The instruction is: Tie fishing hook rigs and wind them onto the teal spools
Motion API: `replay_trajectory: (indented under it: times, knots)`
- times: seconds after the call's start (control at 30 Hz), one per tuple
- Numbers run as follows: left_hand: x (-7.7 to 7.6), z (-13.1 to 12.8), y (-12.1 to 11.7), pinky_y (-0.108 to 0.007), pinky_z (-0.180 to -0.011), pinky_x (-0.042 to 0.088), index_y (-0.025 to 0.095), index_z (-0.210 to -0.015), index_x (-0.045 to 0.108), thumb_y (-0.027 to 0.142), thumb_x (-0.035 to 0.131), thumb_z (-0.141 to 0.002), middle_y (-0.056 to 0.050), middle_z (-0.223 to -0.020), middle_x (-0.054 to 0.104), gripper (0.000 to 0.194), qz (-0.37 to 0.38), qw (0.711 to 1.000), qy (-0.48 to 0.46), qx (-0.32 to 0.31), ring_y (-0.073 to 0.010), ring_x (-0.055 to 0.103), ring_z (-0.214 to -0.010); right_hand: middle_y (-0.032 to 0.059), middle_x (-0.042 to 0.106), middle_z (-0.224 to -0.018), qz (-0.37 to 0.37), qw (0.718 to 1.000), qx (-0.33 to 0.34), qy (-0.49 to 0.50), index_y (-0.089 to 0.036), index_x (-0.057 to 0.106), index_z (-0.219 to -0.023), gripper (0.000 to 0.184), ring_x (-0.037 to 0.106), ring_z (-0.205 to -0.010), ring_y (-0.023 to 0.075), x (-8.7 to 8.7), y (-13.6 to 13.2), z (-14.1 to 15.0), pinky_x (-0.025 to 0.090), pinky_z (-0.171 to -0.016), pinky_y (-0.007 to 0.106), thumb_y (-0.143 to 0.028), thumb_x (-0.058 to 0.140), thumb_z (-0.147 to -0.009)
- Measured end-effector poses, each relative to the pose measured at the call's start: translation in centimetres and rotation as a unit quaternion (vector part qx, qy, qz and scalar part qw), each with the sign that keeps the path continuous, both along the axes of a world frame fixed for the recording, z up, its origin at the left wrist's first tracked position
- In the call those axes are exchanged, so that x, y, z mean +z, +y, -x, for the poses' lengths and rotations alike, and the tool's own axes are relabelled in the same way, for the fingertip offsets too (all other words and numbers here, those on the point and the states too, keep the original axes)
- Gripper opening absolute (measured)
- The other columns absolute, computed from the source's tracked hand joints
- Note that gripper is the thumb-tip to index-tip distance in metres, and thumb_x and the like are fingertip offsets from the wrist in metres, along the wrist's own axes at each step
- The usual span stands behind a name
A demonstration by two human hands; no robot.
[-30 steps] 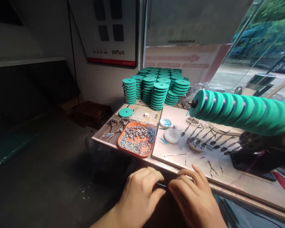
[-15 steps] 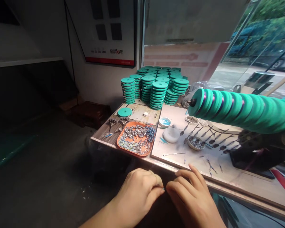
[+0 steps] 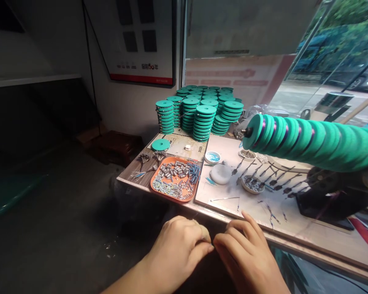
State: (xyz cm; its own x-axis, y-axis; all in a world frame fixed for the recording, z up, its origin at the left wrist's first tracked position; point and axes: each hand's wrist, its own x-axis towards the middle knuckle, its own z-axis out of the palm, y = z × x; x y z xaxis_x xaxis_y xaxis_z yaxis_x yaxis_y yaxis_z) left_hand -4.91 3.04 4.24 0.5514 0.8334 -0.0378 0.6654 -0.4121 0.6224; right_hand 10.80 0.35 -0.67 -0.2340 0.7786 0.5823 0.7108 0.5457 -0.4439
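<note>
Left hand (image 3: 182,249) and right hand (image 3: 245,249), fingers curled, nearly meet before the table (image 3: 131,174); cannot tell either grip's state. Orange tray (image 3: 164,195) lies beyond.

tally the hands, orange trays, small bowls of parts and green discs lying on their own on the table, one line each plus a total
Hands: 2
Orange tray: 1
Small bowls of parts: 3
Lone green disc: 1
Total: 7
</note>
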Motion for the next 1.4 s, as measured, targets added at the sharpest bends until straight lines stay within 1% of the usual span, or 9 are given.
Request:
replay_trajectory:
  times: [0.23, 0.4, 0.5, 0.63, 0.8, 1.0, 1.1, 1.2, 1.4]
  knots:
    - [-0.2, -0.1, 0.1, -0.022, -0.066, 0.038, 0.019, -0.074, 0.062, 0.016, 0.053, -0.076, 0.002, -0.074, 0.065, 0.01, -0.007, 1.0, -0.008, -0.006, -0.0124, 0.056, -0.07, -0.0011, 0.051, -0.058, -0.039, 0.999, -0.009, 0.017, -0.02, 0.054, -0.068, 0.024, 0.048, -0.07, 0.0164, -0.3, 0.2, 0.2, 0.026, -0.094, 0.045, -0.016, 0.038, -0.086]
    - [-0.4, -0.1, 0.3, -0.022, -0.066, 0.039, 0.019, -0.076, 0.062, 0.016, 0.053, -0.076, 0.001, -0.075, 0.066, 0.009, -0.012, 1.0, -0.012, -0.011, -0.0129, 0.057, -0.07, -0.0021, 0.053, -0.062, -0.048, 0.997, 0.032, -0.051, -0.02, 0.054, -0.075, 0.013, 0.05, -0.071, 0.0156, -0.4, 0.5, -0.7, 0.022, -0.097, 0.039, -0.013, 0.045, -0.082]
    - [-0.5, 0.0, 0.4, -0.022, -0.064, 0.039, 0.018, -0.073, 0.062, 0.015, 0.054, -0.075, 0.001, -0.072, 0.066, 0.009, -0.023, 1.0, -0.017, -0.013, -0.0123, 0.057, -0.067, -0.0026, 0.054, -0.063, -0.046, 0.997, 0.031, -0.06, -0.021, 0.054, -0.076, 0.012, 0.052, -0.071, 0.016, -0.5, 0.6, -1.0, 0.021, -0.097, 0.04, -0.015, 0.046, -0.082]
    - [-0.6, -0.1, 0.4, -0.022, -0.064, 0.039, 0.017, -0.07, 0.061, 0.013, 0.055, -0.074, 0.001, -0.069, 0.065, 0.008, -0.034, 0.999, -0.039, -0.015, -0.0112, 0.057, -0.065, -0.0024, 0.056, -0.063, -0.043, 0.998, 0.017, -0.045, -0.021, 0.054, -0.075, 0.013, 0.053, -0.072, 0.0165, -0.8, 0.5, -0.6, 0.023, -0.096, 0.04, -0.015, 0.045, -0.082]
    - [-0.5, -0.2, 0.3, -0.02, -0.063, 0.039, 0.016, -0.067, 0.06, 0.009, 0.056, -0.072, 0.001, -0.069, 0.065, 0.009, -0.036, 0.998, -0.049, -0.005, -0.0112, 0.057, -0.065, -0.0027, 0.055, -0.062, -0.026, 1.0, -0.002, -0.004, -0.021, 0.052, -0.073, 0.016, 0.052, -0.069, 0.0159, -0.9, 0.5, -0.2, 0.027, -0.094, 0.041, -0.014, 0.041, -0.083]
    - [-0.7, -0.2, 0.3, -0.021, -0.062, 0.04, 0.016, -0.066, 0.061, 0.009, 0.058, -0.07, 0.0, -0.067, 0.065, 0.009, -0.041, 0.998, -0.056, 0.001, -0.0127, 0.056, -0.064, -0.0037, 0.056, -0.064, -0.033, 0.996, 0.04, -0.068, -0.022, 0.051, -0.076, 0.012, 0.054, -0.068, 0.0151, -0.4, 0.7, -0.7, 0.033, -0.091, 0.038, -0.012, 0.046, -0.079]
    - [-0.8, -0.2, 0.3, -0.022, -0.062, 0.04, 0.016, -0.064, 0.06, 0.01, 0.058, -0.07, 0.0, -0.066, 0.065, 0.009, -0.043, 0.998, -0.048, 0.003, -0.0131, 0.055, -0.064, -0.0035, 0.055, -0.063, -0.021, 0.999, 0.017, -0.025, -0.022, 0.051, -0.073, 0.015, 0.052, -0.067, 0.0149, -0.5, 0.6, -0.2, 0.031, -0.091, 0.039, -0.013, 0.042, -0.081]
    - [-0.8, -0.3, 0.4, -0.022, -0.061, 0.04, 0.016, -0.063, 0.06, 0.009, 0.058, -0.069, 0.0, -0.065, 0.064, 0.009, -0.046, 0.998, -0.039, 0.004, -0.0132, 0.054, -0.063, -0.0027, 0.052, -0.058, -0.029, 0.999, -0.017, 0.028, -0.021, 0.05, -0.069, 0.022, 0.05, -0.065, 0.0154, -0.8, 0.4, 0.5, 0.03, -0.091, 0.041, -0.017, 0.036, -0.085]
    - [-0.7, -0.4, 0.4, -0.022, -0.06, 0.039, 0.017, -0.063, 0.059, 0.009, 0.059, -0.069, 0.0, -0.064, 0.063, 0.009, -0.044, 0.998, -0.042, 0.009, -0.0132, 0.054, -0.062, -0.0024, 0.051, -0.057, -0.027, 0.999, -0.019, 0.027, -0.021, 0.051, -0.068, 0.024, 0.05, -0.064, 0.0155, -1.1, 0.4, 0.7, 0.031, -0.09, 0.042, -0.019, 0.035, -0.086]
